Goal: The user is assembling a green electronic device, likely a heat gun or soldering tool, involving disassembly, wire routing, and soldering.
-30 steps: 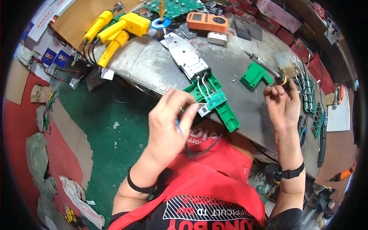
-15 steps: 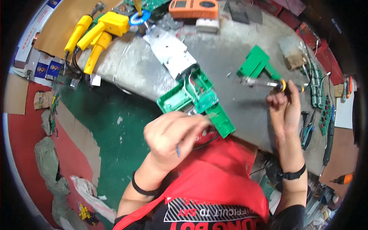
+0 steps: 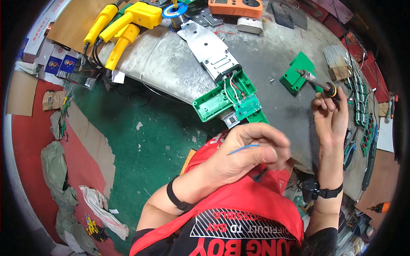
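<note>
My right hand [image 3: 331, 117] grips a soldering iron [image 3: 331, 88] by its dark handle with a yellow ring; the metal tip points up and left, over a green plastic housing part [image 3: 296, 70]. My left hand [image 3: 250, 149] is closed in front of the table edge, with a thin blue wire [image 3: 244, 148] between thumb and fingers. Just beyond it lies an opened green housing [image 3: 209, 106] with a small green circuit board [image 3: 248, 107], white and red wires and a metal plate [image 3: 208, 49] attached. My left hand hides the near end of that housing.
Yellow pistol-shaped tools [image 3: 132, 21] lie at the far left beside a solder spool [image 3: 177, 19]. An orange meter [image 3: 235, 7] stands at the back. Circuit board strips [image 3: 362, 98] and blue-handled pliers [image 3: 350, 151] lie along the right. A dark cable end [image 3: 259, 175] hangs below my left hand.
My left hand has moved right, away from the open housing's board, still with the blue wire. The soldering iron's tip has tilted upward. The whole view has shifted slightly.
</note>
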{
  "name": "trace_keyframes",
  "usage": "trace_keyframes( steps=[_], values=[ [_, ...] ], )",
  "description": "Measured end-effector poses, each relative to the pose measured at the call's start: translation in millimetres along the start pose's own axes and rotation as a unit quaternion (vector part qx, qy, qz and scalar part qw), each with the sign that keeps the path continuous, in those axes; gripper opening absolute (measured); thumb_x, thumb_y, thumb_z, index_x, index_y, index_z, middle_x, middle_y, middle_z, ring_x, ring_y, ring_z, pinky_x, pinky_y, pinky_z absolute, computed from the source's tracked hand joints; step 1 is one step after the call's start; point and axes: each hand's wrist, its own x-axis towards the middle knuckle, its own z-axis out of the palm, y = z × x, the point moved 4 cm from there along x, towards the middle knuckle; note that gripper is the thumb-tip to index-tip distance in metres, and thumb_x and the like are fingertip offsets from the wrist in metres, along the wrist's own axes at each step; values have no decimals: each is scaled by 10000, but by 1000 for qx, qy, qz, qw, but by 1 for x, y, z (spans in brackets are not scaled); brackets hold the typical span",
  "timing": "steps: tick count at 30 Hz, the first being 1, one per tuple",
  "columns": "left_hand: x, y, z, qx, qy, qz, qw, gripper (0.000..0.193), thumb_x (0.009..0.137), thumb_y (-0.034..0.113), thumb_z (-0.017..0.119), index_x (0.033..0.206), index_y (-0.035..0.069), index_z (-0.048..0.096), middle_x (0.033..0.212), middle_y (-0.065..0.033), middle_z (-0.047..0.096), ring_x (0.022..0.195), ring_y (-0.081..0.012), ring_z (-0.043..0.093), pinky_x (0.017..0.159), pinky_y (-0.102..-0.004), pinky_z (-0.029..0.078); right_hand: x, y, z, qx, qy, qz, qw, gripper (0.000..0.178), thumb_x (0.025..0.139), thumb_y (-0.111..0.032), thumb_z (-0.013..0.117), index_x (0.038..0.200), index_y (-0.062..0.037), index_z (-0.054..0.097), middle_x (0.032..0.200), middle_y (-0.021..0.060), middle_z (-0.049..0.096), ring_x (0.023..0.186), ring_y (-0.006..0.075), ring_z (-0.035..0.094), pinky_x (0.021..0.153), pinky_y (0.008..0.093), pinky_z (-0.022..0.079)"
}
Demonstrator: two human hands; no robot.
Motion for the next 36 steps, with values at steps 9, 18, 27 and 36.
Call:
trace_keyframes(
  steps=[9, 18, 27, 36],
  values=[
    [-7, 18, 9, 667, 18, 350, 658, 297, 699, -118, 620, 943, 25, 710, 943, -138, 686, 800, -240, 679, 673, -308, 550, 7, 1, -4, 39, 33, -9, 999, 291, 946, -266, 559, 906, 20, 599, 575, -23, 337, 622, 111, 372, 684, 263, 411],
    [-8, 27, -7, 781, 122, 442, 424, 299, 632, -130, 685, 876, 40, 648, 835, -88, 660, 680, -236, 606, 592, -310, 481, -5, 11, -13, -59, 46, -26, 997, 258, 951, -317, 536, 806, -104, 546, 587, -40, 313, 574, 96, 306, 656, 283, 342],
    [-9, 14, -17, 769, 116, 452, 437, 323, 647, -143, 724, 834, 52, 547, 828, -101, 621, 656, -236, 567, 550, -317, 440, -16, 20, -12, -180, 101, -92, 974, 230, 952, -280, 532, 902, -57, 557, 647, -28, 451, 522, 66, 380, 548, 275, 367],
    [-6, 15, -10, 746, 136, 494, 426, 347, 636, -116, 746, 766, 69, 482, 769, -86, 591, 587, -219, 559, 491, -308, 438, -20, 18, -24, -173, 80, -118, 975, 226, 938, -271, 536, 876, -54, 542, 651, -14, 478, 497, 54, 363, 464, 222, 257]
  ],
)
